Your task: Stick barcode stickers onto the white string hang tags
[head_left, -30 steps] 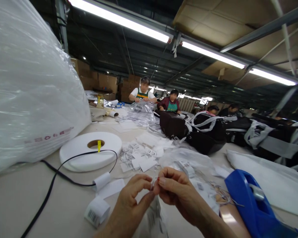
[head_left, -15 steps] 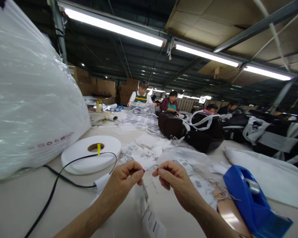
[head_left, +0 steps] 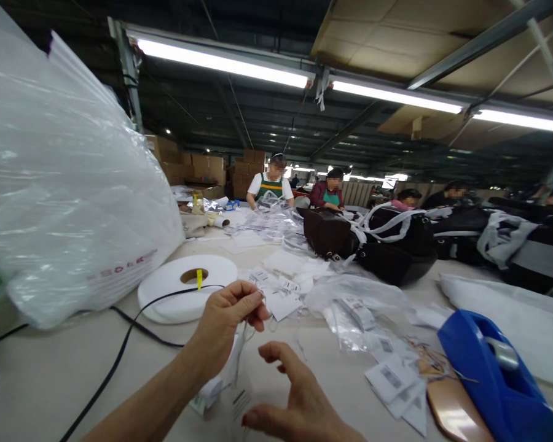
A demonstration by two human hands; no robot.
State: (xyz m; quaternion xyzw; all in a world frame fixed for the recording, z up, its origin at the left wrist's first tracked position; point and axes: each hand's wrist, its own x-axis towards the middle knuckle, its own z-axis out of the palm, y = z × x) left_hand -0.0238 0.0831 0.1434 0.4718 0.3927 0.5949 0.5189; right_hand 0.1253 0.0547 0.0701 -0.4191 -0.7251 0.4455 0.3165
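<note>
My left hand (head_left: 228, 319) is closed in a pinch on a thin string (head_left: 266, 307), of which a small loop shows by the fingertips. Below it hangs a blurred barcode tag (head_left: 241, 400), whitish and partly see-through. My right hand (head_left: 299, 399) is open beside the tag, thumb and forefinger spread apart; whether it touches the tag I cannot tell. Behind my left wrist lies a large white roll of tape (head_left: 166, 279) with a cardboard core. More white barcode tags (head_left: 389, 377) with strings lie right of my hands.
A blue tape dispenser (head_left: 479, 356) stands at the right by a shiny copper-coloured object (head_left: 456, 405). A big plastic-wrapped bundle (head_left: 83, 184) fills the left, with a black cord (head_left: 120, 353) below. Black bags (head_left: 391, 245) are piled farther back, where several people work.
My right hand has moved down and left and spread its fingers, which were pinched before. The left hand keeps its pinch. The view has turned slightly left.
</note>
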